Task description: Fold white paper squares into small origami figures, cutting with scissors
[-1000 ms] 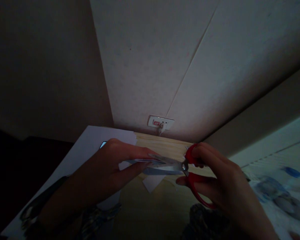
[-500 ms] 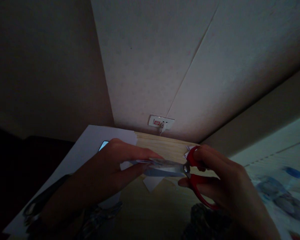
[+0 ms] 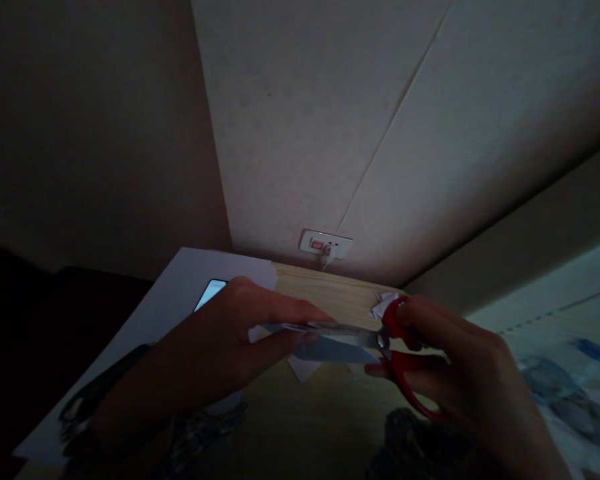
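My left hand [image 3: 260, 320] pinches a folded piece of paper [image 3: 337, 351] between thumb and fingers, above the wooden table. My right hand [image 3: 460, 360] grips red-handled scissors [image 3: 414, 373], with fingers through the loops. The blades point left and lie at the paper, close to my left fingertips. Whether the blades are fully closed is hard to see in the dim light. Below the paper, a white paper scrap [image 3: 303, 369] rests on the table. Several crumpled paper cuttings [image 3: 383, 304] lie just beyond the scissors' upper handle.
White paper sheets [image 3: 180, 280] cover the left part of the wooden table [image 3: 320, 283], with a lit phone [image 3: 210, 293] on them, partly behind my left hand. A wall socket [image 3: 325, 244] with a plug is behind the table. Blurred plastic items [image 3: 565, 393] are at right.
The view has shifted slightly, showing more of the phone and the paper cuttings. My right hand and the scissors sit a little farther right and lower; both hands keep their holds.
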Demonstrator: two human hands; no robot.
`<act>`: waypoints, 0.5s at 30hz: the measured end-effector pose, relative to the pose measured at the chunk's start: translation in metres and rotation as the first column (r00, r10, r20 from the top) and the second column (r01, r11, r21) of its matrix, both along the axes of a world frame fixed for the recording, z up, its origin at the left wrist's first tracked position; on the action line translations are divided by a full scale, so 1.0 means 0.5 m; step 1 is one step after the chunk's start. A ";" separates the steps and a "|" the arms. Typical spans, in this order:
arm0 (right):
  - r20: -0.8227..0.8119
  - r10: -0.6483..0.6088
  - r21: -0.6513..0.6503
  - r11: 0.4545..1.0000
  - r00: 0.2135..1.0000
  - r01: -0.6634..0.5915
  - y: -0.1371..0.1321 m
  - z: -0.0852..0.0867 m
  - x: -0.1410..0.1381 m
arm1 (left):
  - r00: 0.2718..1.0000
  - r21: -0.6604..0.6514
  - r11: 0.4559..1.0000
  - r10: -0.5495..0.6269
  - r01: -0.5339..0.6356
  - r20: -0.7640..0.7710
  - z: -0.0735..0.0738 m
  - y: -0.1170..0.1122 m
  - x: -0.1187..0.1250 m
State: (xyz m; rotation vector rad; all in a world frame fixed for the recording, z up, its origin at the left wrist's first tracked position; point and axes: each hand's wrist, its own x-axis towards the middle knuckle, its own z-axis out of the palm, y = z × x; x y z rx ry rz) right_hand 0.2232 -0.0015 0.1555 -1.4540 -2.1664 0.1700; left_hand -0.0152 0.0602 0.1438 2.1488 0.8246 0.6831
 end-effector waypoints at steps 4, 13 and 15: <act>0.008 0.001 -0.001 1.000 1.000 -0.001 -0.001 0.005 -0.005 | 1.000 -0.003 1.000 -0.003 0.003 -0.016 0.003 -0.004 0.001; 0.124 -0.279 -0.167 0.940 0.952 0.297 0.037 -0.059 0.063 | 0.990 -0.112 0.984 0.134 -0.137 -0.034 0.001 -0.006 -0.008; 0.247 -0.251 -0.280 0.906 0.936 0.317 0.060 -0.097 0.082 | 0.985 -0.147 0.974 0.173 -0.172 -0.003 0.003 -0.003 -0.008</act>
